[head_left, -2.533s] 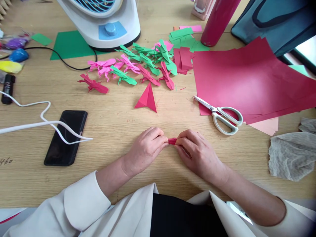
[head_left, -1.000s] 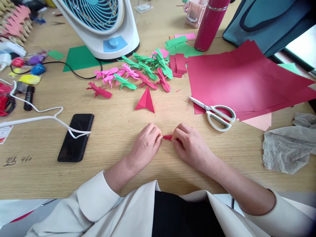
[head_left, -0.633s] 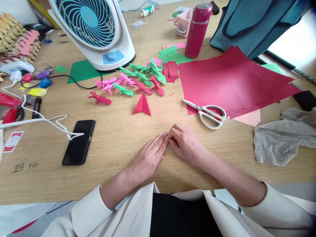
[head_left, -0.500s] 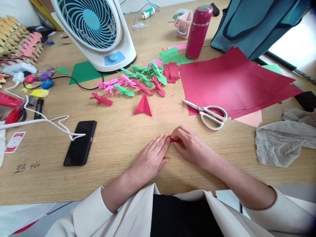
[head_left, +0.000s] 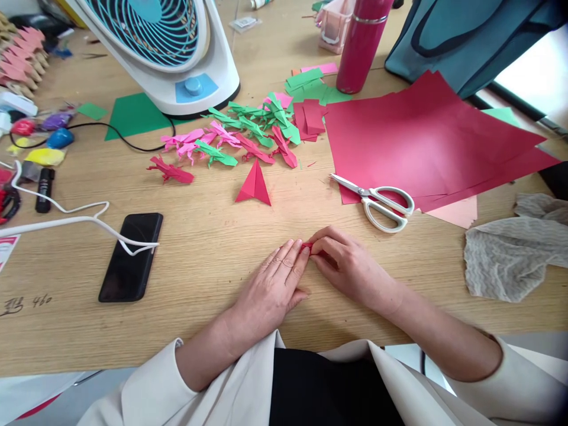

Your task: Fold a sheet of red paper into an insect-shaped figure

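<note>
A small red folded paper piece [head_left: 307, 248] lies on the table between my hands, mostly covered by fingers. My left hand [head_left: 279, 278] rests flat, its fingertips pressing the piece's left end. Thumb and fingers of my right hand [head_left: 350, 266] pinch its right end. Above them stands a red folded triangle [head_left: 254, 186]. Behind it is a pile of folded paper figures in green [head_left: 255, 131], pink [head_left: 189, 142] and red [head_left: 171, 170]. White-handled scissors [head_left: 375, 198] lie open at the upper right, their tips on the wood.
Large red sheets [head_left: 399, 142] cover the right rear, near a red bottle [head_left: 361, 53] and a blue bag [head_left: 452, 47]. A fan [head_left: 177, 65] stands behind. At left lie a phone [head_left: 131, 257] and white cable [head_left: 80, 217]; a grey cloth [head_left: 510, 257] lies at right.
The view has shifted slightly, so the objects at the back and left sit differently. My right fingers have closed over more of the red piece, and less of it shows.
</note>
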### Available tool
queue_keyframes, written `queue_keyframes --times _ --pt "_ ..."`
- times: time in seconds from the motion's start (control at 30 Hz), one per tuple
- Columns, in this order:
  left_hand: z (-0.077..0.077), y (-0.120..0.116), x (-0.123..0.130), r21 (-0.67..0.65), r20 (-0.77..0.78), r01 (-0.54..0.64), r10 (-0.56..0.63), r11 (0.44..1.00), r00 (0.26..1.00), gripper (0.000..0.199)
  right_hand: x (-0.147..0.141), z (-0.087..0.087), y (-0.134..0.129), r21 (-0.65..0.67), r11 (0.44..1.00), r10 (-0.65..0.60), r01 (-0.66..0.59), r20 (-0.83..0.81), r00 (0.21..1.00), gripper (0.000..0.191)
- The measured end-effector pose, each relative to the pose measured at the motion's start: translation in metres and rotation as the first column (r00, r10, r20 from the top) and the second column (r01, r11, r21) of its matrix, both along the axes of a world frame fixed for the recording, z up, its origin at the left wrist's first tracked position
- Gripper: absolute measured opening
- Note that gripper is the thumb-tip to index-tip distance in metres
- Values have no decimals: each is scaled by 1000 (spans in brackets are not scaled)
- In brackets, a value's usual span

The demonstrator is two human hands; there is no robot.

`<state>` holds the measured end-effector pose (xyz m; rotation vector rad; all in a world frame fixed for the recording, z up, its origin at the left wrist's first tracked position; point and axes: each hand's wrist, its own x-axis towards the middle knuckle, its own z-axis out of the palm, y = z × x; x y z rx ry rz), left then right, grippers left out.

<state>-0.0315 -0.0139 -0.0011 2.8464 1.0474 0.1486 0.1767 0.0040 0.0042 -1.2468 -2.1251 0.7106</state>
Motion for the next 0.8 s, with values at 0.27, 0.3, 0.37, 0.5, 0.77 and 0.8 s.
queue_keyframes --times 0.27,0.3,0.37,0.5,0.77,0.8 --pt "0 -1 1 33 4 4 -4 999 1000 74 -2 -1 0 -32 999 -15 16 35 999 11" --pt "0 -1 1 30 7 0 0 1000 1000 74 -1 -2 0 -26 999 -20 21 47 999 11" --pt "-1 -1 1 28 11 -2 2 1000 1000 74 -1 -2 0 -6 1000 -29 30 81 996 11" --pt "-1 -1 0 33 -3 8 -8 999 1000 75 1 0 3 41 999 -38 32 157 987 14" --pt "3 -1 2 30 -45 13 -12 999 999 75 5 0 3 36 999 -16 10 156 988 13" --pt "3 -1 2 26 -48 12 -11 1000 999 75 6 0 3 30 1000 -10 5 145 989 13"
